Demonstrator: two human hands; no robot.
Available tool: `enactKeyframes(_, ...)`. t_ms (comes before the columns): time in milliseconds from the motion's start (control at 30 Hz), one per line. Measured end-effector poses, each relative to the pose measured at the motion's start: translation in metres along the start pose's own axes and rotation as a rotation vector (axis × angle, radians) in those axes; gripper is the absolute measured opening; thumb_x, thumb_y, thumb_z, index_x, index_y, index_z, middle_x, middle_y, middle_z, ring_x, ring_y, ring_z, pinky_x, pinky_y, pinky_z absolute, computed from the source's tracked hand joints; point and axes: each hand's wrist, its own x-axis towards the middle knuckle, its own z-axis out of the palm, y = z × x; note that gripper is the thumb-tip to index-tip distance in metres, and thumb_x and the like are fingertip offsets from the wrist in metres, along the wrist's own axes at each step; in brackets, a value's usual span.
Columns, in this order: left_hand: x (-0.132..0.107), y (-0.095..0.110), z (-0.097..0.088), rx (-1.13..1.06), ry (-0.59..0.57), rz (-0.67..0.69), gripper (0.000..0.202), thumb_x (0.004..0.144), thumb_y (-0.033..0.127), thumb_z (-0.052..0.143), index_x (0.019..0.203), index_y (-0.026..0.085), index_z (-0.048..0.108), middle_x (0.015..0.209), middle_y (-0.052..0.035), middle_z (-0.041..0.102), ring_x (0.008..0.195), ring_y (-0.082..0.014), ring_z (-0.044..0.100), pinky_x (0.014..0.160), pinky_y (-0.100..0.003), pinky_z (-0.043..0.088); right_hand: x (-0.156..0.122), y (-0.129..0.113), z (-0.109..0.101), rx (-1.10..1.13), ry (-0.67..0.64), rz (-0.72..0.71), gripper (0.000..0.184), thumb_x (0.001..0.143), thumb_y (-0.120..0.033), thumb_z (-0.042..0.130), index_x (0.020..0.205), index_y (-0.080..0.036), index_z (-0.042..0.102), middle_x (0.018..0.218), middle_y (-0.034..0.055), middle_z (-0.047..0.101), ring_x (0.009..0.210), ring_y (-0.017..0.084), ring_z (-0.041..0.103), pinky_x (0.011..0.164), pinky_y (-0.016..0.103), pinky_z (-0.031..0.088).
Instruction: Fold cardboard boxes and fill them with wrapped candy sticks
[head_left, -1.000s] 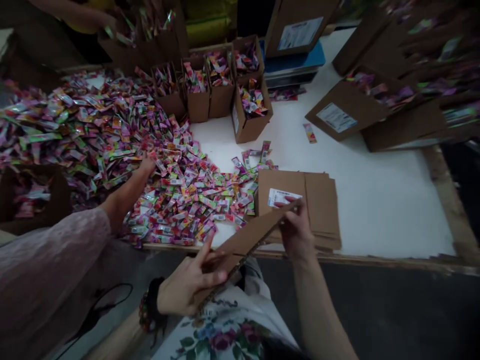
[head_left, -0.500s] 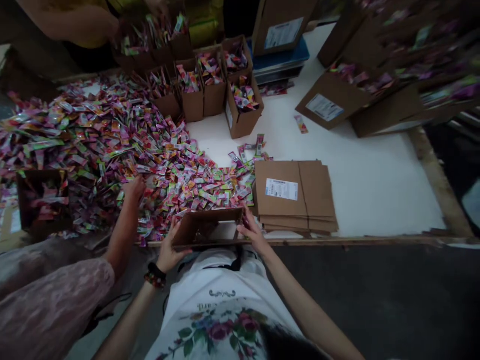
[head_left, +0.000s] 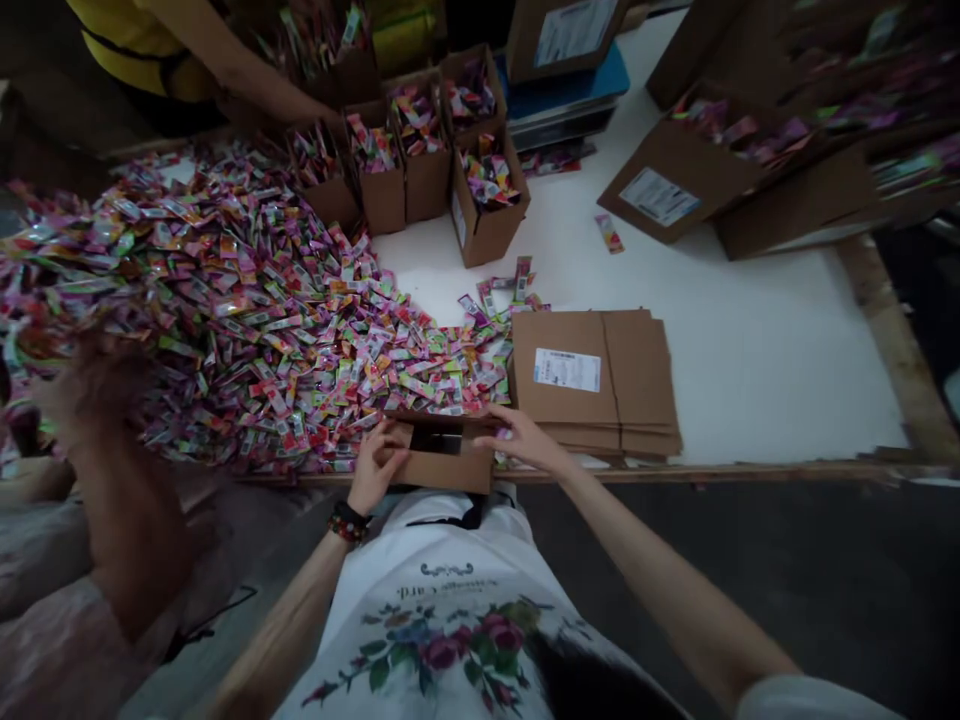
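Note:
At the table's front edge, a small brown cardboard box [head_left: 448, 472] is held close against my body, with a dark gap showing between its end flaps. My left hand [head_left: 377, 468] grips its left end, thumb and fingers bent over the flap. On the right end, my right hand [head_left: 523, 441] has its fingers curled over the other flap. Just beyond the box spreads a large heap of small colourful wrapped packets [head_left: 285, 300]. Beside my right hand lies a stack of flattened cartons [head_left: 568, 385] with a white label on top.
Several packet-filled boxes [head_left: 489, 190] stand across the table, and more filled cartons [head_left: 667, 185] lean at the right. A blue container [head_left: 577, 95] sits at the back. On the left, a co-worker's blurred hand [head_left: 97, 390] is over the heap; another person's arm [head_left: 255, 75] reaches in behind.
The box has turned, so its flaps now fold inward over the opening and its front wall shows. My left hand moved right. The neighbour's hand went left, and the filled box there is gone from sight.

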Motion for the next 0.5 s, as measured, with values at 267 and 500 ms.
enactKeyframes(267,0.008,0.036,0.005,0.335,-0.15,0.194,0.106,0.059,0.056,0.081,0.146,0.011,0.039,0.156,-0.0254,0.018,0.146,-0.0439,0.002,0.114,-0.058,-0.011,-0.008,-0.017,0.025,-0.531,-0.344,-0.426,0.086,0.067,-0.063,0.075,0.141,-0.024,0.051,0.147,0.0109,0.045,0.141,0.04,0.028,0.115,0.06,0.013)
enactKeyframes(500,0.028,0.047,0.015,0.704,-0.619,0.363,0.132,0.051,0.075,0.07,0.152,0.003,0.024,0.157,-0.0274,0.012,0.144,-0.046,0.005,0.111,-0.062,-0.01,0.011,-0.013,0.02,-0.962,-0.574,-0.439,0.098,0.07,-0.057,0.073,0.149,-0.013,0.036,0.154,0.0189,0.03,0.143,0.044,0.018,0.108,0.062,0.024)
